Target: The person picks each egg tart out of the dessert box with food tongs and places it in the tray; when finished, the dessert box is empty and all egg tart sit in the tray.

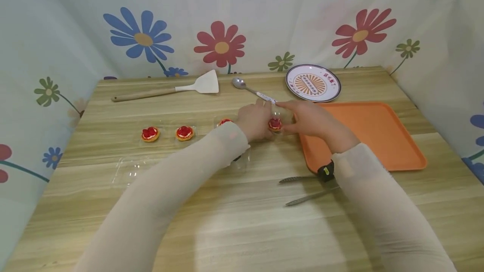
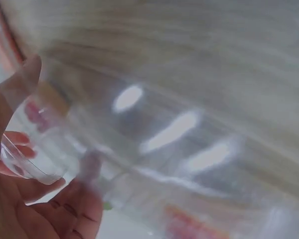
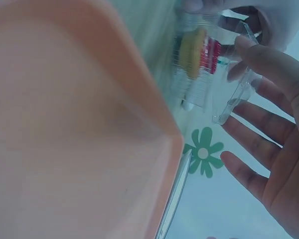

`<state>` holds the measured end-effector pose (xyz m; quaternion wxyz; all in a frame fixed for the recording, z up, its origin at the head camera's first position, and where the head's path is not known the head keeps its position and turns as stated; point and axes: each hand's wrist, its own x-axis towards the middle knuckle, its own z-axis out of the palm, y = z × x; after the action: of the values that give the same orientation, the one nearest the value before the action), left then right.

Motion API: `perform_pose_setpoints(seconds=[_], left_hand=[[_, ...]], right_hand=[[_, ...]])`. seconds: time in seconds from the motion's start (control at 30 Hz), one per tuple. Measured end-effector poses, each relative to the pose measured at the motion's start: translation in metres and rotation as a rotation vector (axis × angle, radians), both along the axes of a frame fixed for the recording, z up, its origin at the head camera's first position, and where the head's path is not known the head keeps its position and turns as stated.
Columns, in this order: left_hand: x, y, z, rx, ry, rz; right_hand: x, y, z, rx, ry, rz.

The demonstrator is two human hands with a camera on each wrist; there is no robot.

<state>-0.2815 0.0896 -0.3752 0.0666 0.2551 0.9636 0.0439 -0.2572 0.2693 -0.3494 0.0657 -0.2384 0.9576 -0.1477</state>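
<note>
A small red-topped tart (image 1: 274, 124) sits in a clear plastic box (image 3: 182, 87) beside the orange tray. My left hand (image 1: 255, 121) holds the box from its left side, thumb and fingers about it in the left wrist view. From the right, my right hand (image 1: 311, 121) pinches the box's clear lid (image 3: 234, 97) between thumb and fingers; the lid stands raised at an angle over the tart. Three more tarts stand to the left in clear boxes: one tart (image 1: 150, 134), a second tart (image 1: 185, 133), and a third tart (image 1: 225, 121) partly hidden by my left arm.
The orange tray (image 1: 370, 137) lies at right, a patterned plate (image 1: 313, 83) behind it. A spoon (image 1: 239, 83) and white spatula (image 1: 206, 83) lie at the back. Metal tongs (image 1: 306, 198) lie near my right sleeve. A clear plastic piece (image 1: 130, 171) rests at front left.
</note>
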Motion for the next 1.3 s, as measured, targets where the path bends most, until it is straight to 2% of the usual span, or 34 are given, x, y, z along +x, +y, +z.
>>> perform_pose_setpoints(seconds=[0.17, 0.33, 0.5, 0.6, 0.7, 0.83, 1.17, 1.3], left_hand=[[0.006, -0.004, 0.015, 0.052, -0.012, 0.015], [0.01, -0.013, 0.037, 0.174, -0.015, -0.024], [0.016, -0.027, 0.055, 0.377, 0.047, -0.102], [0.018, -0.034, 0.061, 0.464, 0.1, -0.134], [0.02, -0.037, 0.063, 0.511, 0.134, -0.144], [0.023, -0.039, 0.062, 0.511, 0.084, -0.131], [0.027, -0.04, 0.054, 0.447, -0.071, -0.079], [0.029, -0.04, 0.05, 0.444, -0.133, -0.079]], right_hand=[[0.003, 0.005, 0.009, -0.065, -0.01, -0.056], [0.009, 0.012, 0.019, -0.236, -0.047, -0.091], [0.015, 0.017, 0.026, -0.475, -0.189, -0.115], [0.019, 0.018, 0.026, -0.588, -0.274, -0.098], [0.022, 0.018, 0.025, -0.665, -0.337, -0.06], [0.026, 0.018, 0.023, -0.683, -0.362, -0.039], [0.028, 0.02, 0.008, -0.682, -0.248, -0.131], [0.03, 0.019, 0.004, -0.696, -0.26, -0.155]])
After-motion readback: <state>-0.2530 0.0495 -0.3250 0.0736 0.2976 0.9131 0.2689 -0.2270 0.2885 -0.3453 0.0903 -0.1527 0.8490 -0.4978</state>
